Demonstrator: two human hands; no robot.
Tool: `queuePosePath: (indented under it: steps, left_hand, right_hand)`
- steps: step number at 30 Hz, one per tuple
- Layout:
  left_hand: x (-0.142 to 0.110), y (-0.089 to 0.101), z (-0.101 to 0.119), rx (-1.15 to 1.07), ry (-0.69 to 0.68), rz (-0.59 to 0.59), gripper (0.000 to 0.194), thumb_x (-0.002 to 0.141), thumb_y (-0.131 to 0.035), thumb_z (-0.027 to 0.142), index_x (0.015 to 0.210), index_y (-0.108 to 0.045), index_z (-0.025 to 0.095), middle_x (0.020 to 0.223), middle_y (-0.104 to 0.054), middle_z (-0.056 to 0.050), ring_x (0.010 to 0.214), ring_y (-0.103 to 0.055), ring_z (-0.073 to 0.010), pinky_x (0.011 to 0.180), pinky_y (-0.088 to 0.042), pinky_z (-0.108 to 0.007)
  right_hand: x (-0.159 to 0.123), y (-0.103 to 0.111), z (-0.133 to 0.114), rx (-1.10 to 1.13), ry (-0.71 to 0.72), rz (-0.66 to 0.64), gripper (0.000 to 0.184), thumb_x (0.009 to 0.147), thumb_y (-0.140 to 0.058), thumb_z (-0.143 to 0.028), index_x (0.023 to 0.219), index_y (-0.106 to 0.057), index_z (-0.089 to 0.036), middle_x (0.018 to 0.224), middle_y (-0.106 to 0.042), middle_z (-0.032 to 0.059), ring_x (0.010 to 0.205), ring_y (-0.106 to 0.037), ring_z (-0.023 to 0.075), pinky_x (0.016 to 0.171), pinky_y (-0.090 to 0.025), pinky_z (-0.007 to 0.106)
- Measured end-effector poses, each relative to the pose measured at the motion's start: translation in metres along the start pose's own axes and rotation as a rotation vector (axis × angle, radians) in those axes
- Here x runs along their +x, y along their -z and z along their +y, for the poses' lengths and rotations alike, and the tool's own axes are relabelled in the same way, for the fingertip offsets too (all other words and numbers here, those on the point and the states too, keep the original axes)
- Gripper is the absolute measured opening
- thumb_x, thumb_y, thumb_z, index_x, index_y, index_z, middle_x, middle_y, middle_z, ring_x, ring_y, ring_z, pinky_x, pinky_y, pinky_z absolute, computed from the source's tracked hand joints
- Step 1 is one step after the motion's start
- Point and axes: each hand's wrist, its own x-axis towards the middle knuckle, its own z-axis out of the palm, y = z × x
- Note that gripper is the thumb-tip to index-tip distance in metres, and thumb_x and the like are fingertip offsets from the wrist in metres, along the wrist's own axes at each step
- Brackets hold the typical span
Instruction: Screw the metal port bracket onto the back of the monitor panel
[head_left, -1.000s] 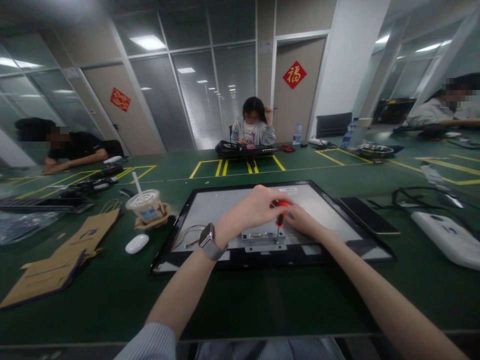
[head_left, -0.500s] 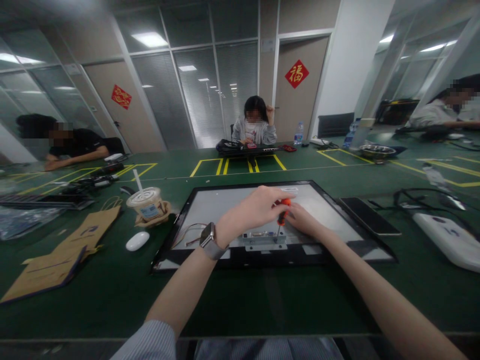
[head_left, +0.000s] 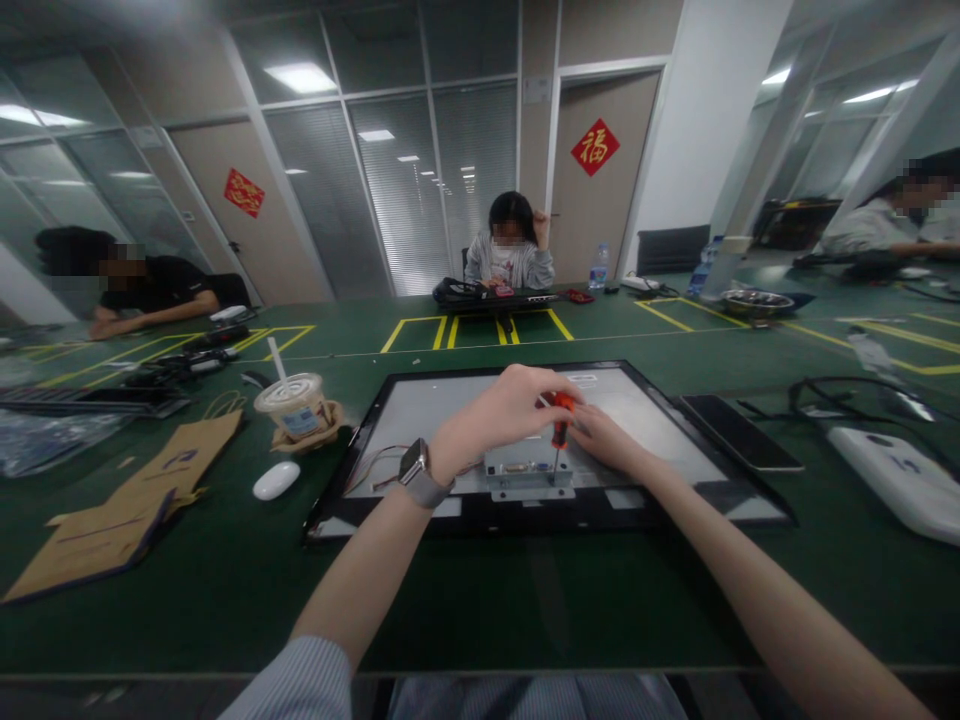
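Note:
A monitor panel [head_left: 652, 425] lies flat on the green table, back side up, with a black frame around a grey metal sheet. A small metal connector bracket [head_left: 529, 478] sits at its near edge. My left hand [head_left: 499, 410] is closed over the top of an orange-handled screwdriver [head_left: 559, 432], which stands upright with its tip on the bracket. My right hand [head_left: 606, 435] is closed on the same screwdriver from the right. A watch is on my left wrist. Thin wires [head_left: 375, 466] run along the panel's left side.
Left of the panel are a plastic drink cup [head_left: 294, 405] with a straw, a white mouse [head_left: 275, 480] and brown paper bags [head_left: 120, 500]. A black phone [head_left: 739, 430] and a white device [head_left: 900, 480] lie to the right. Other people sit at the far table edges.
Both hands stay on the screwdriver over the bracket. My left hand has shifted slightly on the handle; the tool stands a little more upright.

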Motion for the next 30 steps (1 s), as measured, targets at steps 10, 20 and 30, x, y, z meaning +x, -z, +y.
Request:
queuePosePath:
  steps: [10, 20, 30]
  left_hand:
    - [-0.0013, -0.0023, -0.0029, -0.043, -0.009, -0.083, 0.039, 0.084, -0.063, 0.002, 0.118, -0.071, 0.019, 0.113, -0.073, -0.008, 0.106, -0.068, -0.0192, 0.085, -0.059, -0.031]
    - [-0.0004, 0.0029, -0.0001, 0.006, -0.004, -0.161, 0.025, 0.084, -0.073, 0.019, 0.109, -0.072, 0.019, 0.111, -0.062, -0.006, 0.086, -0.061, -0.0136, 0.074, -0.052, -0.026]
    - [-0.0021, 0.0017, 0.0008, 0.193, 0.022, -0.112, 0.017, 0.089, -0.067, 0.020, 0.106, -0.069, 0.016, 0.097, -0.059, -0.004, 0.078, -0.056, -0.0132, 0.077, -0.049, -0.029]
  right_hand:
    - [-0.0004, 0.0022, -0.0020, 0.009, 0.007, 0.013, 0.031, 0.091, -0.054, -0.017, 0.118, -0.067, -0.020, 0.126, -0.069, 0.0130, 0.122, -0.061, 0.0290, 0.106, -0.046, 0.049]
    - [-0.0006, 0.0037, -0.0051, 0.034, -0.007, 0.032, 0.023, 0.090, -0.055, -0.018, 0.109, -0.067, -0.023, 0.119, -0.070, 0.0119, 0.112, -0.064, 0.0307, 0.099, -0.051, 0.048]
    - [-0.0013, 0.0066, -0.0079, -0.001, 0.008, 0.005, 0.026, 0.092, -0.051, -0.018, 0.113, -0.066, -0.021, 0.122, -0.069, 0.0127, 0.113, -0.064, 0.0283, 0.099, -0.049, 0.045]
